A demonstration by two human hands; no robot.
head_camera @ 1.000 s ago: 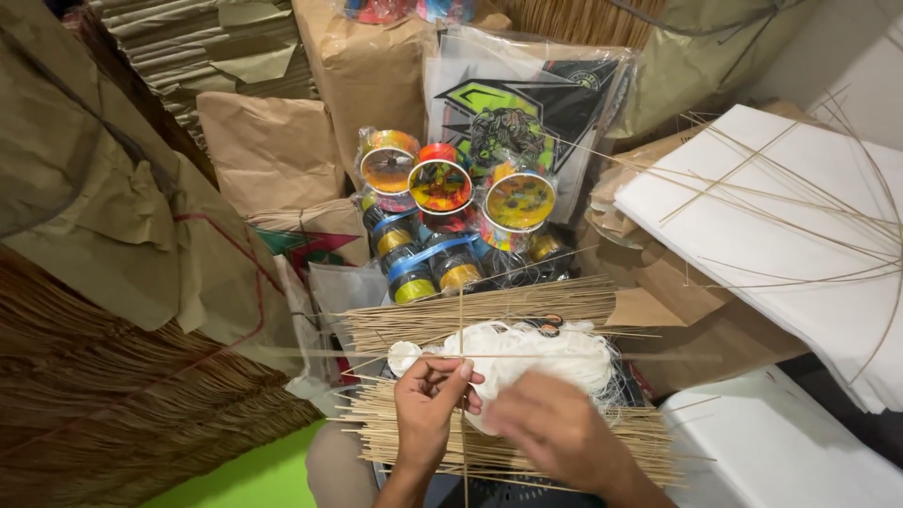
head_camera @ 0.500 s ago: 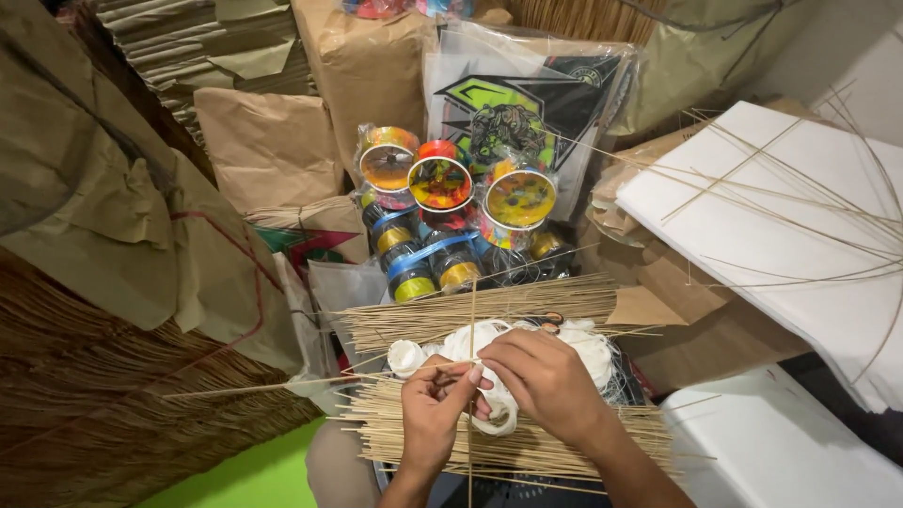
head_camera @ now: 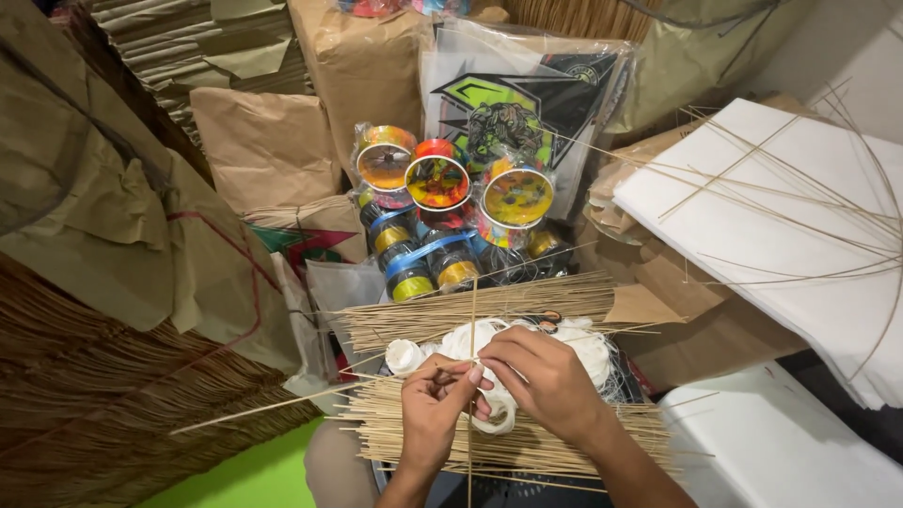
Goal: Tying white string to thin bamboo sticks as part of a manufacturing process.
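2 thin sticks (head_camera: 470,376) cross above a pile of sticks (head_camera: 508,442), pinched at the crossing by the left hand (head_camera: 435,414). The right hand (head_camera: 550,381) curls closed just beside it, over white thread (head_camera: 583,343). Colourful spools (head_camera: 437,179) and white paper (head_camera: 781,226) lie beyond.

Head-worn view, steeply downward, close.

A small kite-making workshop is shown. Bundles of thin bamboo sticks (head_camera: 489,310) are laid just beyond the hands, with colourful thread spools (head_camera: 437,183) stacked farther ahead. White paper sheets crossed by sticks (head_camera: 781,226) are piled to the right, and brown paper parcels (head_camera: 268,141) are stacked to the left.
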